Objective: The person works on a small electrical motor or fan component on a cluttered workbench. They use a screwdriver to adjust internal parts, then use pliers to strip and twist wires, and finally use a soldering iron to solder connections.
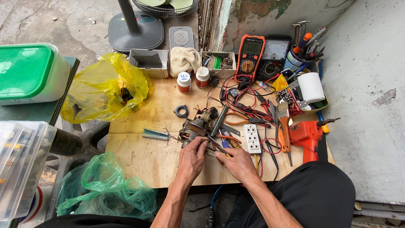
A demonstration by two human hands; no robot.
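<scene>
Head-camera view looks down on a plywood tabletop (139,160) where both hands meet at a small electric motor (195,127) with copper windings. The left hand (192,159) is pinched narrow on thin wires at the near side of the motor. The right hand (238,162) is closed around a slim dark tool (216,145), probably pliers or cutters, its tip pointing toward the left fingertips. The motor lies just beyond both hands, touching the tabletop.

Just beyond the right hand sits a white socket strip (252,138), and further right an orange drill (307,135). Well beyond it stands an orange multimeter (250,52). Off to the left hand's side lie a yellow plastic bag (105,86) and, nearer the person, a green plastic bag (105,185).

Judging from the grip, the work goes best if the left hand keeps the wire taut and steady, while the tool bites only the intended strand, clear of the windings.
</scene>
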